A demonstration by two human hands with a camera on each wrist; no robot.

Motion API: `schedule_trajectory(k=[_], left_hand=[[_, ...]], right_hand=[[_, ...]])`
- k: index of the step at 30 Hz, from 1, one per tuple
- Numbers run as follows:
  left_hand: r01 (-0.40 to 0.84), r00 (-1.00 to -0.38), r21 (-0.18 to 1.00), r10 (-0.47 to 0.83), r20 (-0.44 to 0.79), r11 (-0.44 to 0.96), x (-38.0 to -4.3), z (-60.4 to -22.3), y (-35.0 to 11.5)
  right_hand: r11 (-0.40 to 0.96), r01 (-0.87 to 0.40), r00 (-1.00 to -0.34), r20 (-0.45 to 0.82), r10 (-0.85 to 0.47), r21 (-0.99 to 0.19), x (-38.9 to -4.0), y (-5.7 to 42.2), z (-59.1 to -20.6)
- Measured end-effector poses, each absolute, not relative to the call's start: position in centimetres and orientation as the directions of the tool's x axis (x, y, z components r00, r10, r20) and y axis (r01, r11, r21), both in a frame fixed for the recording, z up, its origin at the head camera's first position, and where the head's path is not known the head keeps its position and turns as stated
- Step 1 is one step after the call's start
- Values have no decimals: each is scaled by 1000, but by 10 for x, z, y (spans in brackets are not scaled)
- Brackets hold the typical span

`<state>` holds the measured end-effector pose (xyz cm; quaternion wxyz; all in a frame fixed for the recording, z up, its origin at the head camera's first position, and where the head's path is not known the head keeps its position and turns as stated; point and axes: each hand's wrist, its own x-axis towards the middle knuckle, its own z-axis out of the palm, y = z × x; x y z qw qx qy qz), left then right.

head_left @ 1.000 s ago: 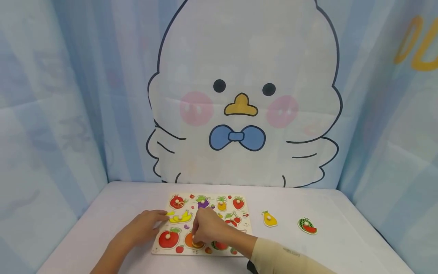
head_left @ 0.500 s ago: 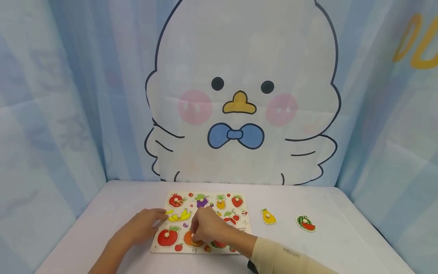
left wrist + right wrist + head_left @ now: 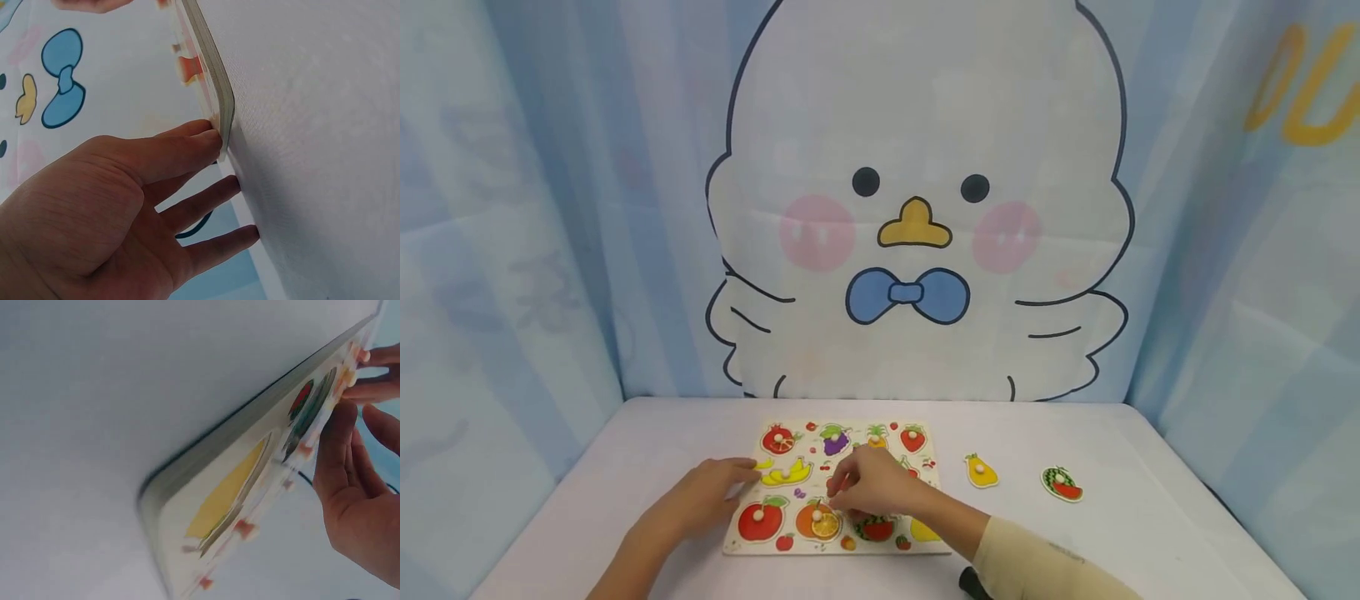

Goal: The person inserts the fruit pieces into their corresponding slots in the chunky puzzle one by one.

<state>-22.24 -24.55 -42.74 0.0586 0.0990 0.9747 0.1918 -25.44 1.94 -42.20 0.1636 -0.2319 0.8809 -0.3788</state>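
Note:
A white wooden fruit puzzle board (image 3: 760,547) lies on the table. The left hand (image 3: 711,492) is at its left edge; in the left wrist view the thumb (image 3: 203,145) touches the board's edge, with two straight fingers lower down. Over the board hovers the right hand (image 3: 872,483), thumb and fingertips apart, holding nothing visible. Just left of its fingertips, the orange piece (image 3: 817,523) sits in the front row beside the apple piece (image 3: 760,521). The watermelon picture (image 3: 877,529) and a yellow pear-coloured slot (image 3: 922,531) show near the right wrist. The hand hides the board's middle.
Right of the board lie a loose pear piece (image 3: 981,475) and, farther right, a watermelon piece (image 3: 1063,484), both with knobs. A small black object (image 3: 972,582) is by the right sleeve. Behind the table hangs a cartoon-printed curtain (image 3: 917,350).
The right hand has let go of the orange piece and moved up and to the right, uncovering it. The left hand stays at the board's edge. The head view shifts slightly.

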Motion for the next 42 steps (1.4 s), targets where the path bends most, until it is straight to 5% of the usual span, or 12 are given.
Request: schedule_trajectory(k=[17,32,42], left_hand=[[190,-970,370,232,-70,909,-221,-425,-247],[189,-968,363,235,-87,913,-220,-426,-246],[185,-967,374,237,-98,909,-222,-425,-243]], right_hand=[[623,-110,-933,-136,-334,-775,-262,140,-416],[765,113,-993,-101,63,-634,-264,234,-414],[874,103,-995,-32,99,-474,-269,278,-413]])
